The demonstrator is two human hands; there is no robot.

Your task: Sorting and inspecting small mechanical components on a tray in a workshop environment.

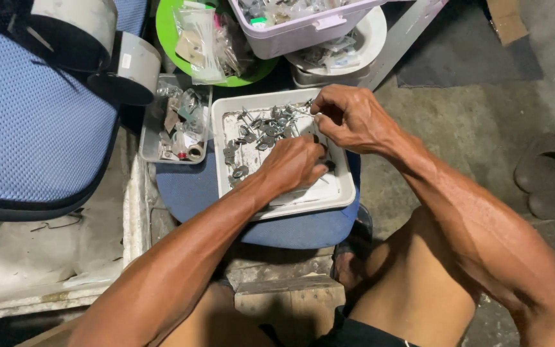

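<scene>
A rough grey concrete floor (483,122) lies under the scene, with a pair of dark sandals (550,177) at the right edge and a big blue mesh cushion (33,122) filling the left. In the middle a round blue stool seat (194,189) carries a shallow white square tray (342,193), and scattered across the tray's far half are many small metal parts (258,132), grey and shiny, some with round heads and thin stems.

The left hand (293,164) rests low over the tray's centre, knuckles up, its fingers curled down into the tray; what the fingertips press on is hidden beneath the hand, so I cannot tell whether that grip holds anything. The right hand (348,115) hovers just past it at the tray's far right corner, thumb and forefinger drawn close in a narrow pinch on something too small to make out. The two hands are near each other, almost touching.

Left of the tray sits a smaller grey tray (152,138) with odds and ends. Beyond are a green bowl (165,29) holding clear plastic bags, a pale lilac plastic box (303,32), and a white bowl (370,38) beneath it.
</scene>
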